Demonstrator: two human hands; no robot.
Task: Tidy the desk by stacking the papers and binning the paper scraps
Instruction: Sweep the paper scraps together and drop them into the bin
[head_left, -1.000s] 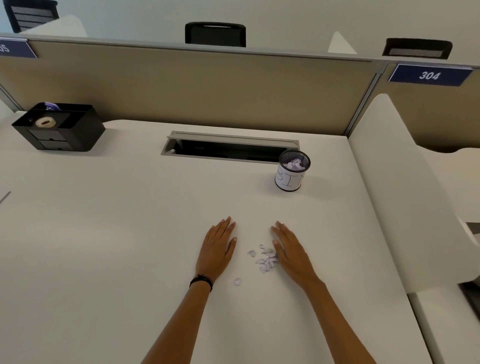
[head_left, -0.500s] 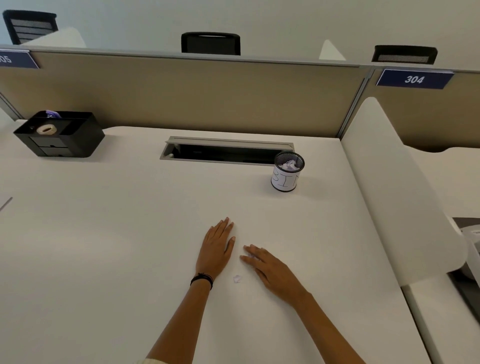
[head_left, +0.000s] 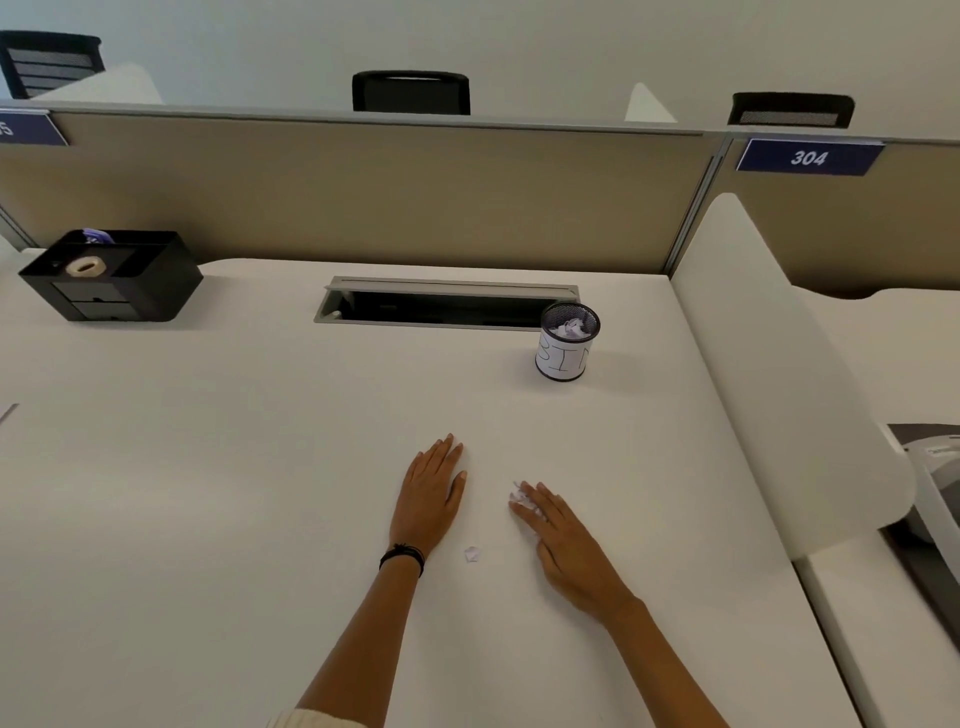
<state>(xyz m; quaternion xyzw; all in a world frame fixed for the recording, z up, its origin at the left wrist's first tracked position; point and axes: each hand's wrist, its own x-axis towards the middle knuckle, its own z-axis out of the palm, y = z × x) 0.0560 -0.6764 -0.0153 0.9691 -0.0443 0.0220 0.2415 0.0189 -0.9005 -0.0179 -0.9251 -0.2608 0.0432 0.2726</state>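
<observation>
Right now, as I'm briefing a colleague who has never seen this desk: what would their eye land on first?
Two hands lie flat on the white desk: the left hand palm down, the right hand with a clump of paper scraps at its fingertips, a lone scrap between the hands. Farther back on the right stands a mesh cup marked BIN, scraps inside; a black organiser sits far left.

Most of the paper scraps (head_left: 521, 500) are hidden under the right hand (head_left: 563, 545); the left blue sign (head_left: 26, 129) and a grey device (head_left: 935, 467) are cut off by the edges
</observation>
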